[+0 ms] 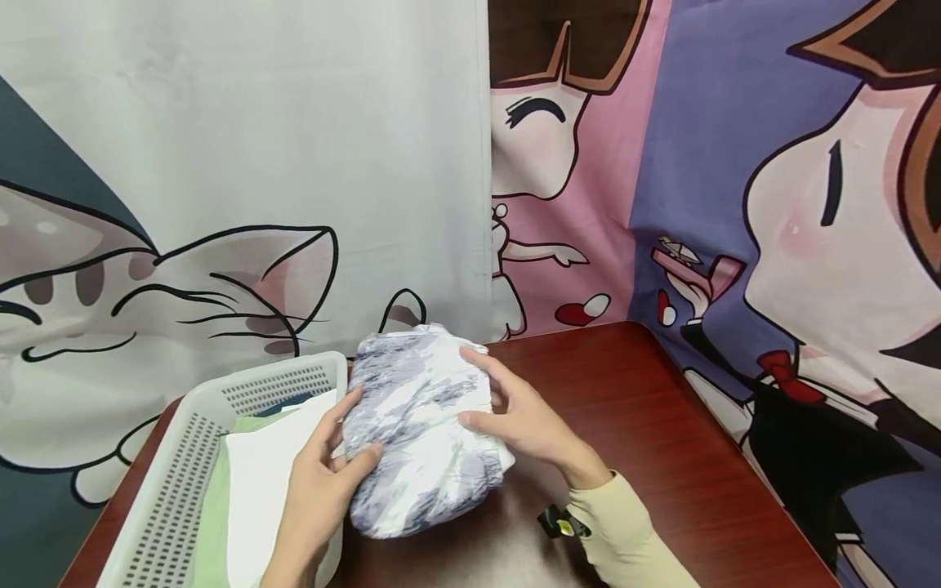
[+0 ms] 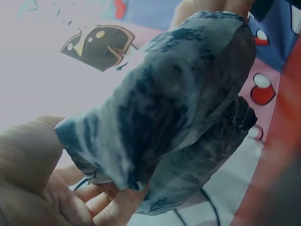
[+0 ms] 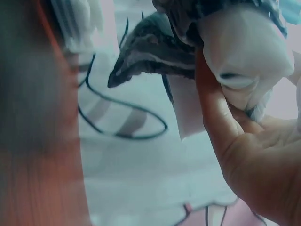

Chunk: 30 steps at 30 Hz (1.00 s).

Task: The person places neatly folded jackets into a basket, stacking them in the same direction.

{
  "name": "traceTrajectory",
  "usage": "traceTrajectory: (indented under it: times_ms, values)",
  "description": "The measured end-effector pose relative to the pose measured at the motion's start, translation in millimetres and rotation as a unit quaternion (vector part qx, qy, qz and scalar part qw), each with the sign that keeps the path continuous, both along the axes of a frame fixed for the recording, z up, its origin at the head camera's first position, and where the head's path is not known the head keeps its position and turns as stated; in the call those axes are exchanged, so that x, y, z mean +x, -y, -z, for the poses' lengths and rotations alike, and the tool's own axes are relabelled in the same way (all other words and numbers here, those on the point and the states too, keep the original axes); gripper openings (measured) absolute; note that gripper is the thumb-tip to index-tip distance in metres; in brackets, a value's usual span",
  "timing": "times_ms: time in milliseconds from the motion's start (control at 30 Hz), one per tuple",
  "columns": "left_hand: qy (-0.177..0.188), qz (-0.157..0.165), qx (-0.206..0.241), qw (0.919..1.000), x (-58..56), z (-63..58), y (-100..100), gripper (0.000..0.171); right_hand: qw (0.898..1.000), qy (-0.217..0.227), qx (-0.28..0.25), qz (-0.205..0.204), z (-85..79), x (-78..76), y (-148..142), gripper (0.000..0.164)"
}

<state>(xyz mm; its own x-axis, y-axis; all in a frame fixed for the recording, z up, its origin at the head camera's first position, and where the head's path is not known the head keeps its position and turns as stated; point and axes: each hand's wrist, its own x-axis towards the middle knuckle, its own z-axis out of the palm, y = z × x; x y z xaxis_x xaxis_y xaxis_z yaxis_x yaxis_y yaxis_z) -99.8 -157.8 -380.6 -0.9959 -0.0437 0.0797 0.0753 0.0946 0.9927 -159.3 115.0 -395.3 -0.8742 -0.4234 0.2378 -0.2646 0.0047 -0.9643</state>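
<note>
A folded cloth garment (image 1: 422, 433) with a white, grey and blue marbled pattern is held up above the table between both hands. On its left side, my left hand (image 1: 323, 469) grips the edge, thumb on the near face. In the left wrist view, the fingers (image 2: 110, 202) of that hand reach under the bundle (image 2: 174, 94). My right hand (image 1: 525, 408) holds the opposite edge with the thumb and fingers spread along it. The right wrist view shows that hand (image 3: 263, 165) around a plain white part (image 3: 244, 47) of the cloth. What kind of garment it is cannot be told.
A pale plastic basket (image 1: 176, 482) with slotted walls stands at the left, holding white cloth (image 1: 268, 474), green cloth (image 1: 211, 523) and something dark blue. The reddish-brown table (image 1: 625, 392) extends to the right. Cartoon-printed curtains (image 1: 412, 147) hang behind and at the right.
</note>
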Motion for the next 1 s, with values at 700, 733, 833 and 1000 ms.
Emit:
traceTrajectory:
  times_ms: [700, 733, 833, 1000]
  values:
    - [0.067, -0.081, -0.088, 0.9906, 20.4, 9.0, 125, 0.085, 0.998, -0.009, 0.032, -0.048, -3.1, 1.7, 114, 0.08]
    - [0.07, -0.082, -0.09, 0.9901, 19.8, 10.5, 129, 0.085, 0.998, -0.001, 0.025, -0.052, -1.7, 1.8, 117, 0.08]
    - [0.068, -0.083, -0.104, 0.9887, 17.5, 16.5, 142, 0.085, 0.996, 0.036, -0.014, -0.074, 3.1, 1.6, 129, 0.082]
    - [0.11, -0.096, -0.165, 0.9755, 14.5, 24.2, 164, 0.083, 0.996, 0.042, 0.013, -0.079, 9.0, 1.1, 149, 0.085]
